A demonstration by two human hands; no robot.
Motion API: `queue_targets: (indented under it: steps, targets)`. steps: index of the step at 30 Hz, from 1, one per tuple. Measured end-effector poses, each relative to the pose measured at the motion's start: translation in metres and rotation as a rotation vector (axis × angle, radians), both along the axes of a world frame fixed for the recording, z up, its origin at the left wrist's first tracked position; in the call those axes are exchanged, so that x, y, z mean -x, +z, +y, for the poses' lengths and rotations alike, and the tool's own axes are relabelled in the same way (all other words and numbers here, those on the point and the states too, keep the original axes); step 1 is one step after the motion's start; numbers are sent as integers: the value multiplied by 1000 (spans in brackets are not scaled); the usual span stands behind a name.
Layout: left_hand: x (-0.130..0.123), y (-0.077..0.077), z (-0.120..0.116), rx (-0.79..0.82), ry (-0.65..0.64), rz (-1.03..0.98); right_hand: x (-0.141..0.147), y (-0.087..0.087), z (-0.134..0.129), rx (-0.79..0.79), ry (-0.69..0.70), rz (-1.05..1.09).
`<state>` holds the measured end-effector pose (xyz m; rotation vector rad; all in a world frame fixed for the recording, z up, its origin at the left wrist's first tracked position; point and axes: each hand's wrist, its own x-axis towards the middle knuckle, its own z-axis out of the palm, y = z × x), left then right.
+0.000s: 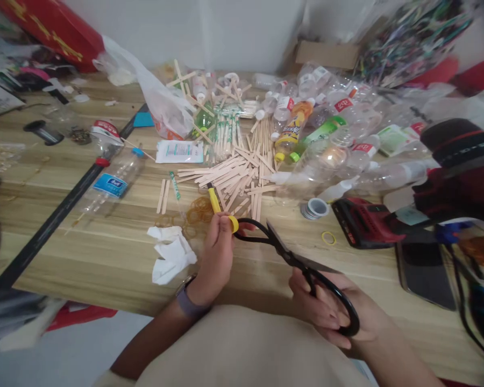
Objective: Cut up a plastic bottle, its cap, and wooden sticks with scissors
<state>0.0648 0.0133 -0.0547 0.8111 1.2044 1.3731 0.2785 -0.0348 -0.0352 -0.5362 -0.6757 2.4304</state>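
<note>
My left hand (pixel 220 244) is closed at one black handle loop of a wide-spread pair of scissors (pixel 283 247). A yellow ring-shaped piece (pixel 234 224) shows at its fingertips; I cannot tell whether it is separate. A yellow stick-like tool with a black tip (pixel 213 199) reaches up from the same fingers, its lower end hidden. Around the other scissor handle, my right hand (pixel 326 303) is wrapped. Beyond both hands lies a loose pile of flat wooden sticks (pixel 236 174). Tan rubber bands (pixel 199 209) and crumpled white tissue (pixel 173 255) are beside my left hand.
Clear plastic bottles (pixel 334 134) crowd the back right. A red and black power tool (pixel 371 220) and a phone (pixel 425 269) lie at right, near a small tape roll (pixel 314 208). On the left are a blue-labelled bottle (pixel 112 185) and a dark strip (pixel 52 226).
</note>
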Motion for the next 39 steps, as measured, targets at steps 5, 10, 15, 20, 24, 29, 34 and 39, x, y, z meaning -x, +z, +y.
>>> queue_targets:
  steps: [5,10,15,20,24,29,34,39]
  targets:
    - [-6,7,-7,17,-66,-124,22,0,5,-147,-265,-159]
    - [-9,6,-13,25,-111,-76,37,-3,11,-219,-571,-360]
    - [-23,-5,-20,42,-97,-100,54,-16,20,-306,-845,-428]
    - [-35,-3,-26,99,-209,-250,64,-11,36,-302,-839,-438]
    - [-29,3,-23,118,-266,-163,53,2,44,-236,-736,-428]
    - [-18,8,-15,134,-166,-76,26,14,32,-666,-624,-999]
    - [-14,9,-11,99,-94,-81,16,18,7,-1265,-286,-1384]
    - [-12,14,-10,129,-88,-200,15,21,1,-1689,-280,-1598]
